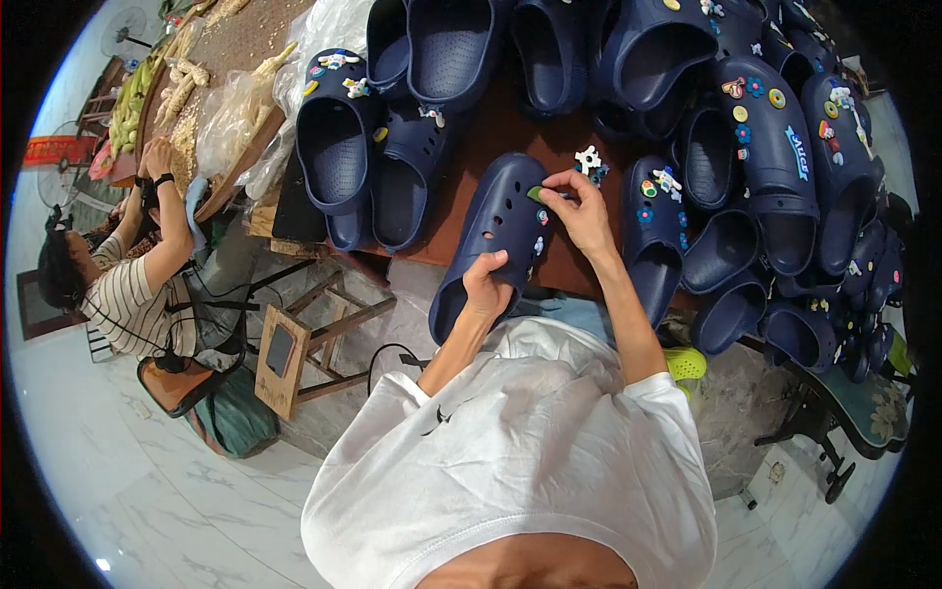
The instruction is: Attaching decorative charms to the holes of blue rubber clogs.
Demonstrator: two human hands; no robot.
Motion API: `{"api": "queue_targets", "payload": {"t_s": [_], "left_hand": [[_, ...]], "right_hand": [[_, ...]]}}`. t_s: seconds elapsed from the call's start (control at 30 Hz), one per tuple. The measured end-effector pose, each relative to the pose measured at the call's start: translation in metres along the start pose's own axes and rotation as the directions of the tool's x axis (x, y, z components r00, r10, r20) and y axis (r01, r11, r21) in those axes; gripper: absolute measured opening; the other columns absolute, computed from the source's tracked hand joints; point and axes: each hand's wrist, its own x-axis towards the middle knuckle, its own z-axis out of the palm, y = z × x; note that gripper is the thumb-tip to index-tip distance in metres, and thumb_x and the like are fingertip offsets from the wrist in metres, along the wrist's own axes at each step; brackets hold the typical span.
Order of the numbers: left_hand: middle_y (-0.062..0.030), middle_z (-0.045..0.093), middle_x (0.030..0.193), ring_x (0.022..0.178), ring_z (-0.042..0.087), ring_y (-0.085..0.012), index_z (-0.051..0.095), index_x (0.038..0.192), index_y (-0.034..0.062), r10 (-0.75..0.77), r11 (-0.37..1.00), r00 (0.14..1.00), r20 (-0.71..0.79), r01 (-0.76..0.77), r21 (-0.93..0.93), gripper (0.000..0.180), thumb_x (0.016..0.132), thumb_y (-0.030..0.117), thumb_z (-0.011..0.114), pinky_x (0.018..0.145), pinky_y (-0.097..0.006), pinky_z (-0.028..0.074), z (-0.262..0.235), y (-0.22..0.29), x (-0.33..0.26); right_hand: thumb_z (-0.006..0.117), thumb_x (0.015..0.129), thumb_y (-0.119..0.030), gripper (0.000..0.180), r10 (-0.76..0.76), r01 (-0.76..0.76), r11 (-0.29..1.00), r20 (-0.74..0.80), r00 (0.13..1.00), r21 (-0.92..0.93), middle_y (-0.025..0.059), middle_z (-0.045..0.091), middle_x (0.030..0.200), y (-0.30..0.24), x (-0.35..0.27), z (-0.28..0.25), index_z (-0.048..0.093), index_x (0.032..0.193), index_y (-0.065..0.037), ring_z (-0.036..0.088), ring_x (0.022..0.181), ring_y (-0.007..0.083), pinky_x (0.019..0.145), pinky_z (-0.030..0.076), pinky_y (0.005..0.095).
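A navy clog (478, 218) with vent holes rests over the table's near edge, toe pointing away from me. My left hand (486, 287) is closed on its heel end, thumb over the opening. In the fingertips of my right hand (581, 208) is a small green charm (535, 193), pressed against the clog's upper near the toe. Several small charms sit along that right side of the clog. Just past my right hand, a white charm (589, 159) lies on the brown tabletop. To the right stands another navy clog (653, 221) with charms on its upper.
Navy clogs (785, 167) crowd the table's right side, with more (432, 59) along the back. At the left, a person (147, 265) in a striped shirt works at another table with corn cobs. A wooden stool (285, 358) holds a phone; a lime-green clog (685, 363) is below the table.
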Motion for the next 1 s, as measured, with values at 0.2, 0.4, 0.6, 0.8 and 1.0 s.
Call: {"api": "queue_targets", "payload": {"t_s": [0.2,0.4,0.6,0.8,1.0], "left_hand": [[-0.018,0.061,0.118,0.104,0.063,-0.0312,0.048,0.129,-0.0009,-0.054,0.997,0.998,0.034,0.052,0.057,0.06,0.075,0.023,0.06,0.084,-0.042,0.055,-0.013,0.003,-0.002],[-0.0192,0.061,0.119,0.103,0.064,-0.031,0.048,0.13,-0.0024,-0.011,1.0,1.0,-0.022,0.011,0.0,0.062,0.074,0.023,0.059,0.088,-0.041,0.055,0.003,0.001,-0.005],[-0.0191,0.059,0.117,0.1,0.063,-0.0305,0.043,0.131,-0.0016,-0.068,0.997,0.998,-0.008,0.068,0.03,0.063,0.074,0.021,0.059,0.085,-0.04,0.055,-0.001,-0.001,-0.009],[-0.0202,0.058,0.12,0.104,0.062,-0.0316,0.044,0.132,-0.0024,-0.091,0.996,0.994,-0.052,0.091,-0.009,0.064,0.073,0.02,0.059,0.089,-0.042,0.053,-0.002,-0.004,-0.01],[-0.0201,0.061,0.12,0.104,0.063,-0.0335,0.048,0.13,-0.002,-0.089,0.996,0.991,-0.102,0.089,-0.009,0.063,0.073,0.025,0.057,0.092,-0.044,0.053,0.005,-0.003,-0.011]], "right_hand": [[0.077,0.082,-0.015,0.033,0.081,-0.085,0.995,0.079,0.994,0.053,0.0087,0.061,0.111,-0.002,-0.001,-0.011,0.062,0.109,-0.003,0.061,0.095,0.0133,0.076,0.052,0.0274],[0.079,0.082,-0.018,0.061,0.114,-0.124,0.989,0.11,0.987,0.083,0.016,0.058,0.123,-0.003,-0.001,-0.015,0.049,0.132,-0.002,0.056,0.115,0.0226,0.095,0.048,0.0351],[0.075,0.085,-0.017,0.063,0.129,-0.2,0.961,0.334,0.934,0.189,0.0162,0.054,0.129,-0.006,-0.003,-0.028,0.044,0.138,-0.003,0.054,0.12,0.0243,0.101,0.045,0.0358],[0.072,0.088,-0.015,0.062,0.131,-0.196,0.969,0.355,0.926,0.153,0.0177,0.052,0.129,-0.006,-0.009,-0.027,0.039,0.139,-0.004,0.054,0.117,0.024,0.097,0.047,0.0347],[0.07,0.088,-0.021,0.061,0.097,-0.085,0.995,0.303,0.948,-0.053,0.0225,0.049,0.131,0.004,-0.009,-0.021,0.038,0.137,-0.003,0.053,0.118,0.03,0.098,0.045,0.0409]]}}
